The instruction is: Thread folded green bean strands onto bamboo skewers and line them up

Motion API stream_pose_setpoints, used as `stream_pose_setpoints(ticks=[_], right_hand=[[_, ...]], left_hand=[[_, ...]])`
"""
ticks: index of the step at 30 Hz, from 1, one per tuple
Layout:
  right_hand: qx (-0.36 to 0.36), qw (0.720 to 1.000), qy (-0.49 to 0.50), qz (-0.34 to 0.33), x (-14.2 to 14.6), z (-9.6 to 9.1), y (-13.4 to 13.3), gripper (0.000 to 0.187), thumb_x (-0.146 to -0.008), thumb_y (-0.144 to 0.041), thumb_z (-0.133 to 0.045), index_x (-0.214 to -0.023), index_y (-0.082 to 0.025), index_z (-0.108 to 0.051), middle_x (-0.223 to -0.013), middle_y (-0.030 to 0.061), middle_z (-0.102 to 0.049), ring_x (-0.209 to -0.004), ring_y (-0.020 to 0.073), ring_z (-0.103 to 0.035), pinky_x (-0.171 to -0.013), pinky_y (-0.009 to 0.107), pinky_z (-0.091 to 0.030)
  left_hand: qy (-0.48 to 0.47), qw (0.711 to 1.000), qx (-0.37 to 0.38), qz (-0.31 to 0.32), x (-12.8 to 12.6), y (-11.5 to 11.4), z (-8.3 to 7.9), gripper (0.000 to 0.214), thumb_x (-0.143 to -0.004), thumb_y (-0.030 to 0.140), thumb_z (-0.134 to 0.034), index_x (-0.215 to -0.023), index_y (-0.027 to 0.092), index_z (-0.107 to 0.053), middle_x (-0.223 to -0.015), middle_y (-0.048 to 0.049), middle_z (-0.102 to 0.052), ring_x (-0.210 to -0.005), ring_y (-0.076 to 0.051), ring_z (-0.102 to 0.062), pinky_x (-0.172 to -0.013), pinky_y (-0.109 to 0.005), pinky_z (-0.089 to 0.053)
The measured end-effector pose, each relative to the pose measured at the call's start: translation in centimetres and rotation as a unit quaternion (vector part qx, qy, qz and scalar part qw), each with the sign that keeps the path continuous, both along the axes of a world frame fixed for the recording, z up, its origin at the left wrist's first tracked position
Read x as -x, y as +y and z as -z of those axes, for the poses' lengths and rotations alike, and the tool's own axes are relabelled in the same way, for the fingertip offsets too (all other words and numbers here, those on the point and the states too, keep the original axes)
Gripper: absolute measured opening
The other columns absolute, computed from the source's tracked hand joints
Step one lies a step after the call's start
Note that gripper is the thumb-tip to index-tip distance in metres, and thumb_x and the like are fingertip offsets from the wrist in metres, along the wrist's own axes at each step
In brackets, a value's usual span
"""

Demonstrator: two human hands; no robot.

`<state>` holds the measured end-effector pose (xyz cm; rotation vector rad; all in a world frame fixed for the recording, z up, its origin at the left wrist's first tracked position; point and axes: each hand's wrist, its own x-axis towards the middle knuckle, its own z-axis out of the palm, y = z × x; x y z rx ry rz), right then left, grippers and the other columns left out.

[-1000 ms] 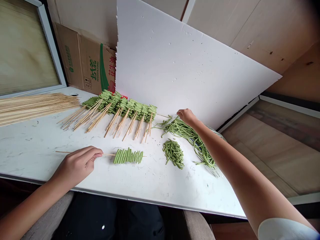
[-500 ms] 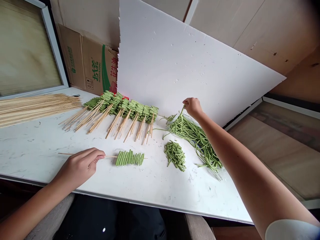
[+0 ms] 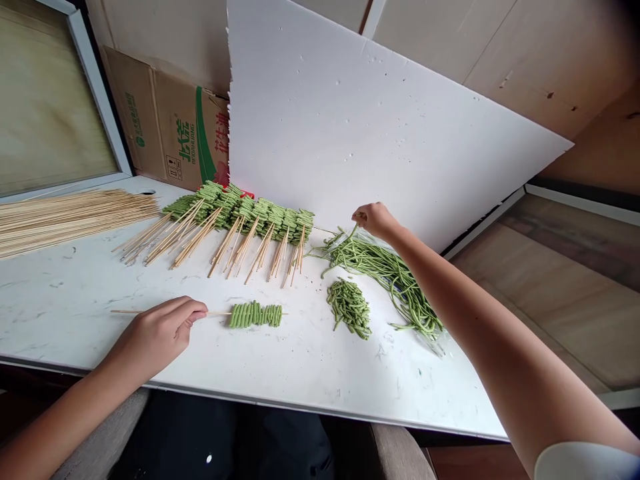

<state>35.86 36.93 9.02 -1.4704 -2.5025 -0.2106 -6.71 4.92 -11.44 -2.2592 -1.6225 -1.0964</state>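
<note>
My left hand [image 3: 163, 330] is closed around a thin wooden skewer [image 3: 219, 313]. Cut green bean pieces [image 3: 255, 314] are threaded side by side along its right part, with the bare tip poking out beyond them. My right hand [image 3: 374, 219] is pinched on the upper end of a long green bean [image 3: 355, 230], above a heap of long green beans [image 3: 385, 261] lying on a clear plastic bag. Nearer to me lies a small pile of short cut bean pieces [image 3: 349, 308].
Several finished bean skewers [image 3: 270, 220] are stacked along the back, handles toward me. Bare bamboo skewers [image 3: 75, 217] lie at the left. A cardboard box [image 3: 165, 127] and a white foam board [image 3: 380, 120] stand behind the white table [image 3: 310, 373].
My right hand has moved slightly left and down, still pinching the long bean. The left hand keeps the skewer nearly in place; the whole view has shifted a little.
</note>
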Motion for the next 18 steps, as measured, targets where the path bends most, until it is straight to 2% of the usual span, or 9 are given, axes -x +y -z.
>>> stream_pose_setpoints(ticks=[3,6,9,11,14,16,18], right_hand=[[0.043,0.999,-0.013,-0.017,-0.6,1.4,-0.1,0.017,-0.088,-0.024,-0.072,-0.097,-0.013,-0.081,-0.088,0.0102,-0.081,-0.081,0.0222,-0.071,-0.075,0.029,-0.049],[0.072,0.997,0.008,-0.012,-1.3,2.8,0.0,0.013,-0.084,-0.022,-0.077,-0.093,-0.014,-0.08,-0.086,0.0069,-0.079,-0.076,0.0186,-0.068,-0.072,0.027,-0.047],[0.076,0.997,0.005,-0.004,-1.6,3.8,0.0,0.011,-0.088,-0.026,-0.075,-0.091,-0.016,-0.079,-0.085,0.0062,-0.078,-0.074,0.0176,-0.065,-0.069,0.027,-0.044],[0.082,0.997,-0.013,0.005,-1.6,4.2,0.0,0.02,-0.095,-0.033,-0.069,-0.089,-0.017,-0.078,-0.085,0.0075,-0.077,-0.073,0.0183,-0.063,-0.068,0.028,-0.042],[0.094,0.994,-0.039,0.032,-1.3,4.4,-0.1,0.03,-0.104,-0.039,-0.057,-0.095,-0.017,-0.075,-0.09,0.0117,-0.077,-0.071,0.0194,-0.061,-0.066,0.029,-0.039],[0.072,0.996,-0.04,0.046,-1.0,4.6,-0.1,0.033,-0.108,-0.04,-0.048,-0.103,-0.017,-0.071,-0.092,0.0144,-0.076,-0.068,0.0203,-0.06,-0.064,0.03,-0.037],[0.04,0.998,-0.024,0.042,-0.7,4.8,0.0,0.035,-0.111,-0.04,-0.04,-0.108,-0.017,-0.066,-0.091,0.0151,-0.075,-0.068,0.0217,-0.058,-0.064,0.031,-0.035]], left_hand=[[0.015,1.0,0.009,0.007,0.1,0.1,-0.3,0.023,-0.095,0.014,-0.049,-0.097,0.025,-0.069,-0.094,-0.0012,-0.077,-0.083,-0.02,-0.073,-0.076,-0.031,-0.056],[0.052,0.999,-0.003,0.013,0.0,0.1,-1.7,0.016,-0.097,0.02,-0.054,-0.094,0.026,-0.07,-0.093,-0.0032,-0.076,-0.086,-0.024,-0.072,-0.081,-0.037,-0.055],[0.07,0.997,-0.031,0.024,-1.4,0.5,-4.6,0.008,-0.096,0.026,-0.062,-0.096,0.026,-0.07,-0.094,-0.0044,-0.076,-0.089,-0.027,-0.071,-0.086,-0.041,-0.054],[0.069,0.996,-0.033,0.054,-3.4,1.4,-7.0,0.008,-0.096,0.03,-0.064,-0.099,0.025,-0.069,-0.093,-0.0048,-0.075,-0.089,-0.026,-0.07,-0.086,-0.04,-0.055],[0.061,0.992,0.002,0.107,-7.9,4.4,-10.3,0.015,-0.1,0.035,-0.06,-0.099,0.022,-0.067,-0.092,-0.0052,-0.073,-0.09,-0.024,-0.07,-0.083,-0.037,-0.056],[0.05,0.99,0.037,0.128,-11.6,7.8,-11.8,0.016,-0.101,0.033,-0.056,-0.1,0.021,-0.066,-0.093,-0.0055,-0.072,-0.091,-0.024,-0.069,-0.082,-0.037,-0.056],[0.055,0.986,0.093,0.127,-15.5,12.0,-12.7,0.018,-0.099,0.033,-0.06,-0.107,0.018,-0.065,-0.104,-0.0088,-0.072,-0.103,-0.026,-0.067,-0.09,-0.039,-0.056]])
